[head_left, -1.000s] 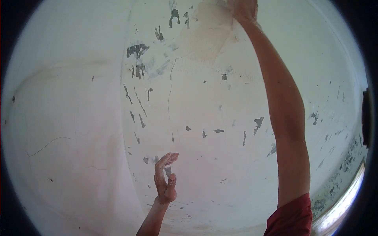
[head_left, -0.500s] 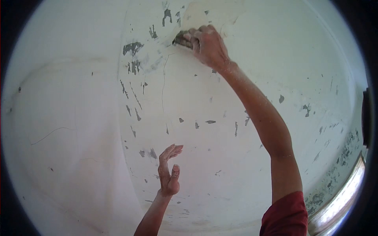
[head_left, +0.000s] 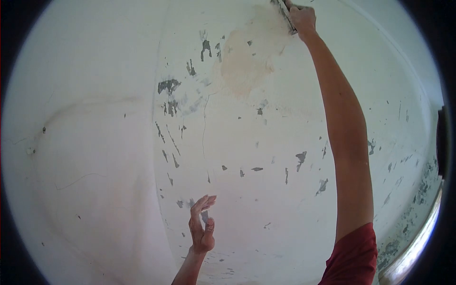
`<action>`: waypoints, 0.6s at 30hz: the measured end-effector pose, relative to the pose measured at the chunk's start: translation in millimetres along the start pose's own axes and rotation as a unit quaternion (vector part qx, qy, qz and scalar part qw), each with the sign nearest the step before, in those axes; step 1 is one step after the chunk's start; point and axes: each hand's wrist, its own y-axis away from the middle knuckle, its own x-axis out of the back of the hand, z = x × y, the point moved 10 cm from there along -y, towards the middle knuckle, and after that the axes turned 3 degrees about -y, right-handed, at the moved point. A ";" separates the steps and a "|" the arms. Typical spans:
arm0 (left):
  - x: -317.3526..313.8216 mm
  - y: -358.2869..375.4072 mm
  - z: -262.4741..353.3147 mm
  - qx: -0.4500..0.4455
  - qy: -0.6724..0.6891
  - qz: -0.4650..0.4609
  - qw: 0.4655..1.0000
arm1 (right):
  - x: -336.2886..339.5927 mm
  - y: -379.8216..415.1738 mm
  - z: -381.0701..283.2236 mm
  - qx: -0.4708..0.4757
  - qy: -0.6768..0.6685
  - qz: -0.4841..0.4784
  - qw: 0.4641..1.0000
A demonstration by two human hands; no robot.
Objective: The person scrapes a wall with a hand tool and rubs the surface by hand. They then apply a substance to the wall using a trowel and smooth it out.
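Note:
My right hand (head_left: 304,18) is stretched up to the top of the view. Its fingers are closed round a flat, putty-smeared putty knife (head_left: 284,17), whose long edge lies against the pale wall (head_left: 280,209). Below and left of the blade spreads a beige, damp-looking patch (head_left: 244,61). Low in the middle, my left hand (head_left: 203,225) is raised in front of the wall, fingers extended and slightly curved, thumb apart, nothing in it. White dust coats its fingers.
Dark grey chipped spots (head_left: 168,86) dot the wall, and a thin crack (head_left: 204,126) runs down it. A corner line separates a whiter surface (head_left: 95,156) at left. At the right edge are a dark object (head_left: 441,142) and a bright, shiny curved strip (head_left: 418,242).
My right hand has swept up and right with the putty knife, uncovering the beige patch. The view has tilted up, so the wall marks sit lower. My left hand keeps its pose.

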 end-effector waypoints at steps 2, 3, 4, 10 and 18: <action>4.9 0.6 -4.3 0.001 -0.006 0.005 1.000 | 11.5 -7.9 -6.4 0.022 -0.012 0.072 0.997; 7.7 1.6 -7.2 0.004 -0.012 0.009 1.000 | 5.5 -11.3 -22.3 0.115 -0.012 0.065 0.991; 9.6 2.2 -9.0 0.004 -0.012 0.009 1.000 | -1.2 -13.5 -31.8 0.207 -0.011 0.058 0.977; 13.6 10.7 -35.2 0.041 -0.017 0.023 0.999 | -43.0 27.0 -15.0 0.265 0.173 0.120 0.941; -10.4 15.1 -31.8 0.051 0.030 -0.003 0.998 | -46.5 8.7 -21.5 0.078 0.046 -0.095 0.991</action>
